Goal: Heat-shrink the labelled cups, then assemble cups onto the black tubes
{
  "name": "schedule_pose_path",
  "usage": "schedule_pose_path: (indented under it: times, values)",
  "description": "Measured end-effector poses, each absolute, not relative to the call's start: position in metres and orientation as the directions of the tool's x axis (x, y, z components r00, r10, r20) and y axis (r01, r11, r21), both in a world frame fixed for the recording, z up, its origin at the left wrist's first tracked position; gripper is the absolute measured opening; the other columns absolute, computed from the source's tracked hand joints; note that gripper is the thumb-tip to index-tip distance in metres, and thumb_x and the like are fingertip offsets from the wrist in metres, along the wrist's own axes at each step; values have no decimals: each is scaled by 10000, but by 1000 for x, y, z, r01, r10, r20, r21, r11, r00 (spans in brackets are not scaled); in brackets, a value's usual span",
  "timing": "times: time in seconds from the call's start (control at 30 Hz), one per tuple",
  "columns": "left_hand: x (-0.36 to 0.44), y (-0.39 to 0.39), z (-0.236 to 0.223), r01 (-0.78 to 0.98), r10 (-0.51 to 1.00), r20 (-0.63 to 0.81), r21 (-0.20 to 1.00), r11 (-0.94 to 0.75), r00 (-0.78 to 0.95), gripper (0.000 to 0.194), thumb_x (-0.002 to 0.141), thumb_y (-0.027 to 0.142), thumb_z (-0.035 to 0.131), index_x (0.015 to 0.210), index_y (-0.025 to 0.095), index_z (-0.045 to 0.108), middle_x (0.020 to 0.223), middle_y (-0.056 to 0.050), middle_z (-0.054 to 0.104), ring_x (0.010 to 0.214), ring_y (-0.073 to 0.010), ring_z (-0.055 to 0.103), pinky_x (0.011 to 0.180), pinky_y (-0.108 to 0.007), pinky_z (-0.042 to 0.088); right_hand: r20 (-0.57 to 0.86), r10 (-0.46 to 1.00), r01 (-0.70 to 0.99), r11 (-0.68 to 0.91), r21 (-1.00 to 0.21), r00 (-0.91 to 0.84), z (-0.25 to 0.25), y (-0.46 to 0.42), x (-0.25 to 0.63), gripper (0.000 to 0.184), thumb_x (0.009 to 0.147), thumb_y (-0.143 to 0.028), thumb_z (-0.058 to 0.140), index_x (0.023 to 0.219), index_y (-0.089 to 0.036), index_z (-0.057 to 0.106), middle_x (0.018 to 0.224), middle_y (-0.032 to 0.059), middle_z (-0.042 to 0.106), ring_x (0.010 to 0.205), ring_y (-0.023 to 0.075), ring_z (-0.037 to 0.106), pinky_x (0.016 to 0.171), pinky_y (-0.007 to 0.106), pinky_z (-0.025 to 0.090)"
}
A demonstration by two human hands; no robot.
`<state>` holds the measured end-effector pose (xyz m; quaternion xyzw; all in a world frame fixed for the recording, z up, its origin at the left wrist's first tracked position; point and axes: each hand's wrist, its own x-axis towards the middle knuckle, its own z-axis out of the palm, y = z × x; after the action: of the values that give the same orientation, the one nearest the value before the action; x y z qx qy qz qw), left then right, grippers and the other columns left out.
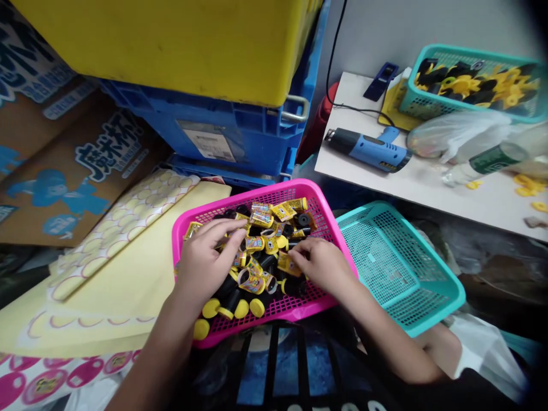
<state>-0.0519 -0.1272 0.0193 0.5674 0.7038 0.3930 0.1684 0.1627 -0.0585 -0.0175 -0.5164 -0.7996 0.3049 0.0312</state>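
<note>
A pink plastic basket (336,228) sits in front of me, holding small black cylinders with yellow caps (257,307) and yellow printed sleeves (252,281), some fitted around cylinders. My left hand (206,251) reaches over the basket's left half. Its fingers are stretched out, thumb and index slightly apart, and nothing shows between them. At the right side of the pile, my right hand (322,261) pinches a small yellow printed sleeve (287,264) between thumb and fingers; its fingertips partly cover the piece.
An empty-looking turquoise basket (440,302) stands at right. On the white table (342,162) lie a blue heat gun (370,149), a bottle (488,162) and a turquoise basket (413,94) of black and yellow parts. Blue crates (252,134), cartons (64,188) and yellow sheets (128,268) border the left and back.
</note>
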Motion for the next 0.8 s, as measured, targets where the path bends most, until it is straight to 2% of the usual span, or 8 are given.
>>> schedule_pose_path:
  times: [0.13, 0.23, 0.33, 0.43, 0.57, 0.67, 0.73, 0.8]
  values:
    - [-47, -133, 21, 581, 931, 130, 808, 99, -340, 189, 880, 374, 638, 975, 276, 767, 980, -19, 758, 879, -209, 694, 899, -331, 521, -136, 903, 796, 277, -538, -407, -22, -53, 168, 192, 902, -233, 522, 748, -149, 602, 811, 75, 638, 772, 190, 585, 720, 330, 433]
    - [-42, -133, 21, 421, 913, 14, 890, 175, -408, 206, 838, 413, 681, 925, 248, 769, 946, -42, 761, 824, -212, 699, 809, -328, 556, 166, 880, 635, 441, -635, -444, -23, -53, 171, 182, 947, -247, 501, 829, -162, 611, 829, 78, 630, 780, 180, 589, 725, 328, 471]
    - [-35, -129, 22, -3, 913, -265, 961, 278, -311, 394, 811, 523, 678, 1002, 182, 732, 865, -78, 751, 710, -196, 699, 641, -295, 573, 597, 580, 235, 797, -556, -554, -22, -57, 177, 114, 938, -207, 549, 975, -225, 655, 873, 52, 639, 827, 159, 617, 751, 306, 529]
    - [-27, -125, 22, -282, 913, -394, 892, 352, -107, 460, 720, 467, 782, 1048, 158, 693, 792, -60, 729, 670, -168, 688, 610, -257, 562, 706, 350, 20, 902, -430, -615, -22, -61, 181, 228, 911, -144, 580, 1081, -266, 670, 972, 42, 653, 986, 171, 647, 826, 306, 578]
    - [-21, -121, 18, -221, 915, -338, 931, 290, -221, 367, 610, 274, 855, 924, 167, 699, 724, -5, 693, 675, -137, 665, 650, -237, 554, 627, 570, 81, 771, -632, -531, -20, -63, 176, 156, 913, -168, 595, 1032, -229, 676, 1039, 56, 651, 1027, 166, 647, 880, 312, 571]
    - [-19, -121, 15, -140, 921, -275, 960, 244, -276, 315, 650, 255, 813, 931, 169, 699, 707, 9, 677, 675, -129, 656, 656, -237, 549, 280, 857, 124, 364, -923, -432, -14, -65, 165, 168, 892, -322, 638, 987, -184, 649, 924, 56, 660, 833, 144, 647, 720, 274, 551]
    - [-18, -121, 15, -108, 930, -243, 969, 221, -275, 313, 671, 249, 793, 957, 172, 694, 695, 18, 665, 668, -121, 650, 647, -229, 541, 6, 908, 113, 59, -992, -418, -10, -66, 157, 276, 828, -418, 694, 896, -158, 631, 780, 32, 639, 666, 114, 593, 577, 224, 479]
    - [-17, -121, 15, -89, 936, -229, 973, 213, -266, 324, 673, 244, 789, 974, 176, 689, 690, 24, 657, 665, -117, 646, 643, -223, 535, -122, 891, 132, -71, -989, -437, -8, -66, 151, 319, 782, -447, 727, 781, -147, 620, 693, 17, 618, 593, 96, 544, 542, 212, 429]
